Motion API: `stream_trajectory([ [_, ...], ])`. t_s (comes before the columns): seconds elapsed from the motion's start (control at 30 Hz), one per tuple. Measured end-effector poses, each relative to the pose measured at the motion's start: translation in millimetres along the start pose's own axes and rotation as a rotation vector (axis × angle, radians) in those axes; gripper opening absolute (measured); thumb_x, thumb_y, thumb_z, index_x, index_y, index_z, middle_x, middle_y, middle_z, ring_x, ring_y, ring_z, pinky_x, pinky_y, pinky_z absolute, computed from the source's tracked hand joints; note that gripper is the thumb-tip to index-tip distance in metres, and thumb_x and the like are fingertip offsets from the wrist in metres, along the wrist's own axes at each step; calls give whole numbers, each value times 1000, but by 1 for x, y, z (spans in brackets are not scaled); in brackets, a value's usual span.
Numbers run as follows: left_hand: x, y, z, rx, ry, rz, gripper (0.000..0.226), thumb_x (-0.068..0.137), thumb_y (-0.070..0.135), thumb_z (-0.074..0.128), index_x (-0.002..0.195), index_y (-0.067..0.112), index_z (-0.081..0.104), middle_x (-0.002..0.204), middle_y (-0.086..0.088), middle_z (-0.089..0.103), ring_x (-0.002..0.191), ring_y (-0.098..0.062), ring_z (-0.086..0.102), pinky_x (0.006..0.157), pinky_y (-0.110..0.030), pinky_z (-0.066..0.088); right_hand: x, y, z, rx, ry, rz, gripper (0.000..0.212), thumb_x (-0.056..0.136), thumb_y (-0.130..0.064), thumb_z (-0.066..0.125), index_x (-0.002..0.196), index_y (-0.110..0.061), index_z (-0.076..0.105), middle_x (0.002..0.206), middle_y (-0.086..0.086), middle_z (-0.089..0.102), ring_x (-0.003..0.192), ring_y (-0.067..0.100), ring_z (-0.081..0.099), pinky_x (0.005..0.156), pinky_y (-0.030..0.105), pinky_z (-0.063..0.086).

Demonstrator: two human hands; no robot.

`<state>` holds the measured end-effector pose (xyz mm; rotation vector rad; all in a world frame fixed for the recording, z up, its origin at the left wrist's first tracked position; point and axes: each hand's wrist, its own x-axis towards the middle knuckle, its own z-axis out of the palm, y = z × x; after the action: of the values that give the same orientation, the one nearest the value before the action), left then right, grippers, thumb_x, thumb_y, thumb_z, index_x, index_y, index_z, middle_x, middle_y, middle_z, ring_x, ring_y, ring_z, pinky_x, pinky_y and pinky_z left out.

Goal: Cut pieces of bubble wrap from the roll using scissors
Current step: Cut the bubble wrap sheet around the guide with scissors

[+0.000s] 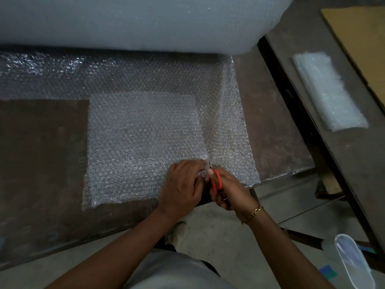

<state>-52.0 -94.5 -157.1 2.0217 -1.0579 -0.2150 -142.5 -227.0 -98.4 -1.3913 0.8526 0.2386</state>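
1. Bubble wrap [226, 122] lies unrolled from the roll [145, 21] across the counter [41, 142]. Its near edge is at the counter's front, where both my hands meet.
2. My left hand [183, 184] pinches that near edge with curled fingers, just left of the scissors [216, 181]. I judge it should pull the film taut and slightly toward me so it does not bunch.
3. My right hand [230, 191] grips the orange handles, fingers curled around them. The blades are mostly hidden, so I cannot tell how far they gape.
4. The cut looks barely begun at the near edge. I would steer along the crease running up toward the roll, using the right side of the square piece [141, 142] lying on the sheet as a guide.
5. Long gliding strokes with the blades partly open should suit thin film better than short snips, which may snag bubbles.
6. The left fingertips sit very near the blades, so I would shift that pinch further left before pushing forward.
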Motion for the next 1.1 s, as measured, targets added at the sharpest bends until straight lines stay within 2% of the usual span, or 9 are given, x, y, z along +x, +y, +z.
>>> stream_trajectory([
  [0.07, 0, 0, 0, -2, -6, -11, 33, 92, 16, 49, 120, 11, 65, 123, 0, 68, 113, -19, 60, 98, -34, 41, -1, 1, 0, 0, -7, -13, 33, 98, -47, 54, 96, -14, 61, 62, 11, 54, 40, 15, 37, 40, 17, 25],
  [0.17, -1, -1, 1, 5, -11, -18, 32, 92, 16, 50, 120, 11, 65, 123, 0, 67, 114, -19, 60, 99, -35, 41, -1, 4, 0, -13, -7, -29, 39, 99, -39, 56, 100, -1, 56, 60, 10, 53, 39, 13, 36, 39, 17, 26],
  [0.3, 0, -1, 2, 5, -12, -28, 32, 92, 17, 51, 120, 10, 65, 123, 0, 67, 114, -19, 60, 98, -36, 42, -3, 6, 0, -13, -11, -46, 36, 100, -31, 57, 102, 5, 52, 60, 8, 48, 40, 8, 37, 38, 17, 27],
  [0.53, -1, 1, 0, -9, -3, -29, 35, 90, 15, 51, 122, 10, 65, 123, -1, 67, 114, -18, 59, 98, -35, 42, -7, 6, -2, 36, -23, 89, 52, 95, -56, 52, 106, -6, 55, 65, 13, 54, 41, 14, 38, 38, 13, 25],
  [0.73, -2, 0, 0, -17, 13, -27, 34, 91, 14, 50, 121, 10, 64, 123, -1, 67, 113, -19, 60, 97, -35, 42, -12, 10, 1, -3, -17, 68, 58, 90, -63, 50, 108, -8, 55, 66, 11, 56, 43, 14, 40, 42, 16, 27],
  [0.93, -1, 1, -1, -19, 9, -23, 32, 92, 13, 51, 121, 10, 64, 122, -1, 67, 112, -18, 59, 98, -29, 38, -4, 4, 2, 0, 5, 18, 48, 98, -50, 51, 107, -3, 55, 62, 12, 53, 41, 17, 36, 40, 17, 26],
  [1.1, -1, 1, 0, -12, 1, -29, 34, 91, 15, 49, 121, 9, 64, 121, -2, 67, 111, -19, 59, 97, -27, 37, -5, 6, 2, 16, 8, -29, 49, 94, -45, 57, 103, 3, 54, 58, 11, 51, 37, 12, 36, 38, 16, 26],
])
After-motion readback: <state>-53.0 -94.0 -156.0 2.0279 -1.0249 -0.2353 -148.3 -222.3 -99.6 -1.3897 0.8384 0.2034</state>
